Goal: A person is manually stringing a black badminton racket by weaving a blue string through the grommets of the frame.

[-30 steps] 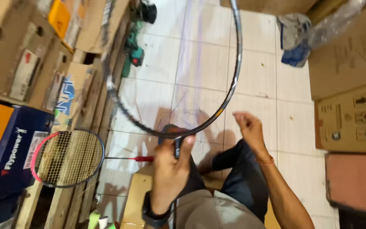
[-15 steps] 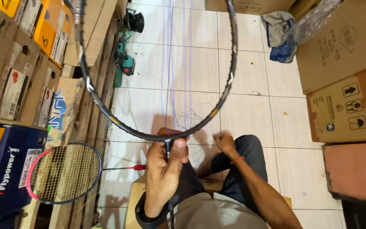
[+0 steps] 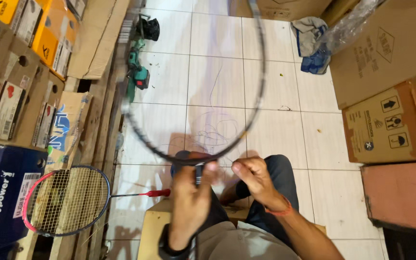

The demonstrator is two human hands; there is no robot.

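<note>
Left hand [image 3: 191, 192] clenched around the throat of a dark badminton racket frame [image 3: 261, 91] raised over the tiled floor [image 3: 275, 130], right hand [image 3: 251, 175] just beside, fingers pinching thin loose string [image 3: 213, 132], a strung racket [image 3: 63, 200] lying left.

The unstrung racket frame [image 3: 193, 96] is standing out over the tiled floor [image 3: 275, 130], ahead of the person's knees. The left hand [image 3: 191, 192] is gripping the frame at its near end, and the right hand [image 3: 253, 175] is sitting just right of it, perhaps pinching a loose string [image 3: 213, 130] that is trailing across the frame. Left of the frame, a strung racket [image 3: 66, 200] is leaning on stacked boxes [image 3: 20, 96]. A power drill [image 3: 138, 72] is lying at the frame's far left. Right of the frame, cartons [image 3: 386, 96] are standing, with a cloth [image 3: 314, 43] lying beyond them.
</note>
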